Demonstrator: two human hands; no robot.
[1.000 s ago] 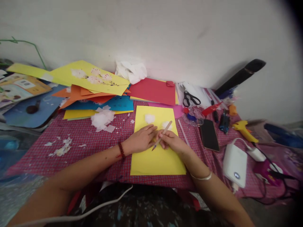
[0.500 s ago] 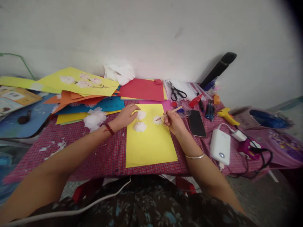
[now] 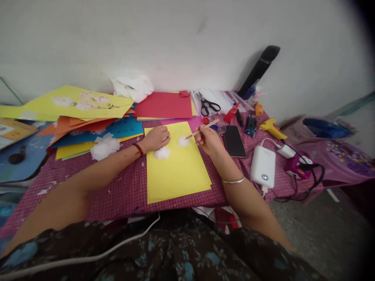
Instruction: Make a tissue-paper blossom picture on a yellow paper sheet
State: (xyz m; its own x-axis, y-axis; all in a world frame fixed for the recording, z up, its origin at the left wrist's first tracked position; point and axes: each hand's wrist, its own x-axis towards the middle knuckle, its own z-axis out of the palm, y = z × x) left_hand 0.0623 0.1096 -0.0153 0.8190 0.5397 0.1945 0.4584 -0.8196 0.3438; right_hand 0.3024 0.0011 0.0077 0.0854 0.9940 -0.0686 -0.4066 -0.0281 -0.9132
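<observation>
thin brush [image 3: 211,124] slanted over the yellow sheet [image 3: 175,177], tip at one white puff [image 3: 183,141]; contact unclear. right hand [image 3: 207,140]: grip was narrow, closed around the brush. left hand [image 3: 157,138] lay on the sheet's upper left, fingers curled; could not tell whether its grip held anything. second puff [image 3: 162,152] sat just below it. farther out on the checked surface [image 3: 129,195]: dark phone [image 3: 234,141] and white power bank [image 3: 263,166] lay to the right, black-handled scissors [image 3: 210,106] beyond.

brush [image 3: 212,123]: 1 | scissors [image 3: 206,102]: 1 | phone [image 3: 235,141]: 1 | glue gun [image 3: 270,127]: 1 | power bank [image 3: 263,164]: 1
</observation>
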